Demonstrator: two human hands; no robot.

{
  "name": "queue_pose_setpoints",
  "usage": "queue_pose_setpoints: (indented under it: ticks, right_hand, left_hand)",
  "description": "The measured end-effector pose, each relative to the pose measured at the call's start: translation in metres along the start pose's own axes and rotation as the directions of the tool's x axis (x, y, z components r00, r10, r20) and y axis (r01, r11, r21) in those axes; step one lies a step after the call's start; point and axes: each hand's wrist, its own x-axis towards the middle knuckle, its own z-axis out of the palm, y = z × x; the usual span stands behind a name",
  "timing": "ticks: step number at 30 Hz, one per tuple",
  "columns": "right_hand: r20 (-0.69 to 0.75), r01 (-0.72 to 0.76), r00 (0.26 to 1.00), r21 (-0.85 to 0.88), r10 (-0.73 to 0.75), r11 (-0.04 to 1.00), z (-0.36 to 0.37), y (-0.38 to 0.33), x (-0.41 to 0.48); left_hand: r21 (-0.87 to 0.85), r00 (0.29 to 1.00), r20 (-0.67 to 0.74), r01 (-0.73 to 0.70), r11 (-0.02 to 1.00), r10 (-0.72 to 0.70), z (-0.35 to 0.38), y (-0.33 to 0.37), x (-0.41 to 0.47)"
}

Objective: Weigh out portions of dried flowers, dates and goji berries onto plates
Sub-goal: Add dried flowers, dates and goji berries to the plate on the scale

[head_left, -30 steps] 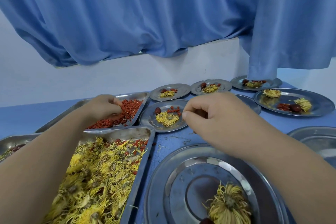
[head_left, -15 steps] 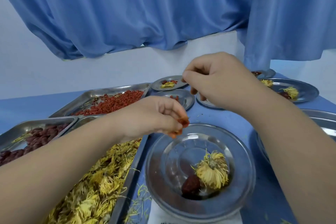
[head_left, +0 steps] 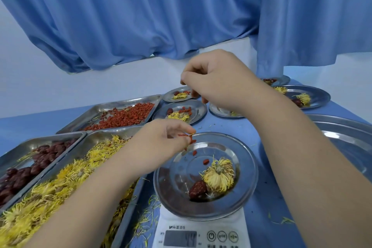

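A steel plate [head_left: 244, 169] stands on a white digital scale [head_left: 201, 233]. On it lie a yellow dried flower [head_left: 219, 176], a dark red date [head_left: 198, 189] and a few goji berries [head_left: 205, 161]. My left hand [head_left: 163, 139] hovers over the plate's left rim and pinches goji berries, some of them dropping onto the plate. My right hand [head_left: 219, 82] is raised behind the plate with its fingers curled; whether it holds anything is hidden.
Three steel trays sit at left: goji berries [head_left: 124, 116], dates [head_left: 30, 165], dried flowers [head_left: 60, 183]. Filled small plates [head_left: 181, 111] stand behind, more at the far right [head_left: 302, 96]. A large steel dish [head_left: 346, 143] lies at right. A blue curtain hangs behind.
My left hand carried goji berries from their tray to the plate on the scale and now lets some fall. My right hand rose above the far plates. The view tilted down, revealing the scale.
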Motion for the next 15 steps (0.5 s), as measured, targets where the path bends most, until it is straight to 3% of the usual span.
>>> queue_pose_setpoints:
  ticks: [2, 7, 15]
  right_hand:
    - [0.005, -0.002, 1.0, 0.0, 0.002, 1.0, 0.0, 0.0, -0.001]
    - [0.06, -0.007, 0.998, -0.028, 0.009, 1.0, 0.005, -0.001, -0.002]
    - [0.074, -0.016, 0.997, -0.082, 0.022, 0.997, 0.009, 0.005, -0.001]
  left_hand:
    - [0.016, 0.997, -0.081, 0.008, 1.0, -0.007, 0.005, 0.001, -0.005]
    - [-0.085, 0.996, -0.087, 0.014, 0.996, -0.021, 0.011, 0.005, -0.009]
    - [-0.003, 0.994, -0.096, 0.048, 0.999, -0.048, 0.016, -0.004, -0.008]
